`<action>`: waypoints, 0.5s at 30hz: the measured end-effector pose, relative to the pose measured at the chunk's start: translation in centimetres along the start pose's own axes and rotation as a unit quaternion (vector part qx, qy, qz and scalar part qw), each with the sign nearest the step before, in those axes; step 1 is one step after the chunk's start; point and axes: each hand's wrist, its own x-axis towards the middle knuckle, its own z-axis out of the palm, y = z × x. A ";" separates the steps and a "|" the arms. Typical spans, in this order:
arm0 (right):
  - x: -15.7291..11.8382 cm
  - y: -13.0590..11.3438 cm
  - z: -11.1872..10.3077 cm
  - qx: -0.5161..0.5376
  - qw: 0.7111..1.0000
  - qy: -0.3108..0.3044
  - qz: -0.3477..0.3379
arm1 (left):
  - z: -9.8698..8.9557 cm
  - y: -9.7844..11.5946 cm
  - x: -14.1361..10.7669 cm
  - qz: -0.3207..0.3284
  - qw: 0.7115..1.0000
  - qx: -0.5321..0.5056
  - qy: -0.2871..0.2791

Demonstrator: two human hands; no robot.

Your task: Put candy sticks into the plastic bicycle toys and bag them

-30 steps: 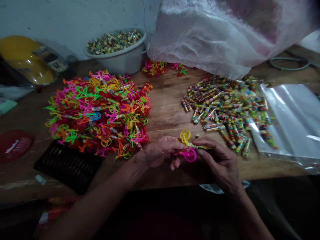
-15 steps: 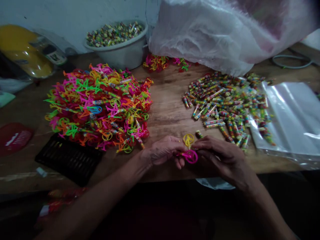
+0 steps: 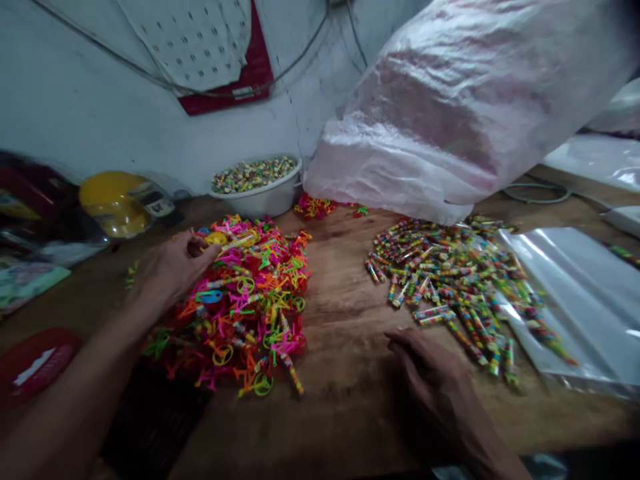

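Observation:
My left hand (image 3: pixel 175 267) reaches over the far left side of a heap of bright plastic toys (image 3: pixel 250 300), its fingers curled close together. A yellow piece (image 3: pixel 217 238) and a clear tube lie right by its fingertips; whatever is in its grasp is hidden. Above the bare wood at front right, my right hand (image 3: pixel 433 380) is closed, fingers bent under, and I cannot see what is in it. Just beyond it spreads a pile of candy tubes (image 3: pixel 440 267) in clear wrappers with coloured pieces inside.
A white basin (image 3: pixel 270 200) full of small wrapped pieces stands at the wall. A large translucent bag (image 3: pixel 400 160) bulges behind the candy tubes. Clear plastic bags (image 3: pixel 580 287) lie at right. A black basket (image 3: pixel 150 420), red item (image 3: pixel 37 367) and yellow helmet (image 3: pixel 113 200) are at left.
My hands, which were together at the front with a yellow and a pink toy, have parted. The left moved to the toy heap; the right stayed near the candy tubes. The view tilted up.

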 end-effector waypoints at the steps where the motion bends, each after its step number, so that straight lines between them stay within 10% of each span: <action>1: 0.7 -0.1 0.0 -0.023 1.000 -0.009 -0.013 | 0.2 -0.1 0.1 0.009 1.000 0.018 0.016; 11: 10.3 2.7 3.6 -0.361 0.925 -0.116 0.033 | -1.3 2.8 1.9 0.115 0.977 0.066 0.169; 15: 10.7 3.8 5.1 -0.381 0.915 -0.124 0.051 | 0.0 9.4 3.8 0.166 0.983 0.036 0.063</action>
